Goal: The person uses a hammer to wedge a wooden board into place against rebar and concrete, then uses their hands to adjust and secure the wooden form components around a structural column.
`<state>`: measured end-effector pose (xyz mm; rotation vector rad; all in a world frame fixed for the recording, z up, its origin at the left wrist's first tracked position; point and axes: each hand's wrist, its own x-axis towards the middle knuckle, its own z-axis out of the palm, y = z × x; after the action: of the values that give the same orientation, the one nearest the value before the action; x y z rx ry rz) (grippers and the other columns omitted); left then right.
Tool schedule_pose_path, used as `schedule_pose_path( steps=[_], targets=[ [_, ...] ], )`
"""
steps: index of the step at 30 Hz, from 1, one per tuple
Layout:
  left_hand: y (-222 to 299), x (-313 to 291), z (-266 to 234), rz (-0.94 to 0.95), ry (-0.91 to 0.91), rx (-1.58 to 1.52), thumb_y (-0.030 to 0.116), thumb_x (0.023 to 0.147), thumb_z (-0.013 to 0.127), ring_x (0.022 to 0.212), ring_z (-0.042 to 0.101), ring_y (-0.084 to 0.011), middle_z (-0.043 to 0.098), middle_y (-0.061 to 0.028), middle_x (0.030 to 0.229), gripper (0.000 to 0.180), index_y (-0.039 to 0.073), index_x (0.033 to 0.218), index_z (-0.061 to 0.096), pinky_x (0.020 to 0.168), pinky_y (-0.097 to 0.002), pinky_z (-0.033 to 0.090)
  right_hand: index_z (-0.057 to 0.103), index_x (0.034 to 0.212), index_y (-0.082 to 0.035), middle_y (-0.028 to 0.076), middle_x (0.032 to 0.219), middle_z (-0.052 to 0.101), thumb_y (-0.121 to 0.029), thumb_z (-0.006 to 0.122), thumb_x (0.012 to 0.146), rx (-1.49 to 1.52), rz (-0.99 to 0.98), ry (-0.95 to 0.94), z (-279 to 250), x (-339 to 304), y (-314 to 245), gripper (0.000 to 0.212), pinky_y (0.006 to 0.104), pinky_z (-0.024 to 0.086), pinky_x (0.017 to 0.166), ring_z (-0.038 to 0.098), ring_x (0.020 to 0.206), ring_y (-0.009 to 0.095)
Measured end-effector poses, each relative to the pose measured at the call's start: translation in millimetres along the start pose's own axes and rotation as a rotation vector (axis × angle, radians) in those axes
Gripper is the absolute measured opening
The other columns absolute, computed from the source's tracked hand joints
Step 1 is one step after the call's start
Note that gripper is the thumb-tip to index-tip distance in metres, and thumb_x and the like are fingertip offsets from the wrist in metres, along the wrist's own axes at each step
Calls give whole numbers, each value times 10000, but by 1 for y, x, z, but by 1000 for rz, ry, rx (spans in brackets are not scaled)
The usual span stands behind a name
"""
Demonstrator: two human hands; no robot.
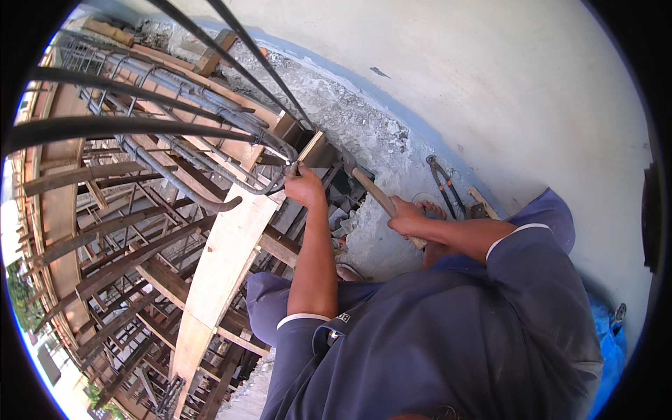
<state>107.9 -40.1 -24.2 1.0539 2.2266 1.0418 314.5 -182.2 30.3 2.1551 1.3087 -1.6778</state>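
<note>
My right hand (408,216) is closed around the wooden handle of a hammer (373,189). The hammer's metal head is close to the upright edge of a wooden form board (313,148). To the left of that head, my left hand (306,186) has its fingers pinched together at the board's near end. Whatever sits between those fingertips is too small to make out. Bent steel rebar (210,201) ends right beside the left hand, and a long plywood strip (225,241) runs below it.
Dark upright bars (269,63) cross the upper left. Timber framing (140,262) with open gaps spreads below on the left. Broken concrete (357,115) lines the wall (504,98). Long-handled cutters (446,186) lie by the wall, near my foot. A blue bag (607,343) is at lower right.
</note>
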Motion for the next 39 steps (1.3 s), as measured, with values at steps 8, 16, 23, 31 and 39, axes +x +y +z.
schedule_pose_path(
  steps=[8,16,23,31,39],
  targets=[
    [6,-4,0,-36,-67,61,179,877,643,881,732,-376,735,-250,955,313,-79,1028,740,782,-429,564,465,1315,-58,285,859,660,-298,666,894,213,-570,477,-49,47,-23,524,522,505,746,653,855,476],
    [-1,-3,8,31,-7,75,179,884,643,864,733,-368,732,-257,945,308,-76,1026,741,788,-414,564,576,1184,-54,205,900,702,-348,666,903,-205,-662,450,-120,100,-114,417,518,535,792,681,890,413],
    [-5,-1,7,53,12,126,167,848,648,874,728,-368,731,-243,957,296,-31,1041,754,805,-417,557,603,1149,-84,211,936,702,-299,677,883,-438,-670,335,-149,106,-161,350,535,524,782,682,915,411],
    [-10,-1,6,71,54,149,193,855,693,804,724,-350,737,-221,895,261,-7,1007,765,770,-415,544,612,1162,-70,209,959,709,-263,681,849,-390,-694,289,-139,113,-143,374,509,537,790,688,929,403],
    [13,-27,-11,59,49,64,188,879,693,876,707,-322,734,-212,940,264,-30,1015,750,827,-393,527,589,1113,-22,273,907,684,-291,706,849,50,-559,413,-93,105,-77,394,515,514,771,677,895,450]
  ],
)
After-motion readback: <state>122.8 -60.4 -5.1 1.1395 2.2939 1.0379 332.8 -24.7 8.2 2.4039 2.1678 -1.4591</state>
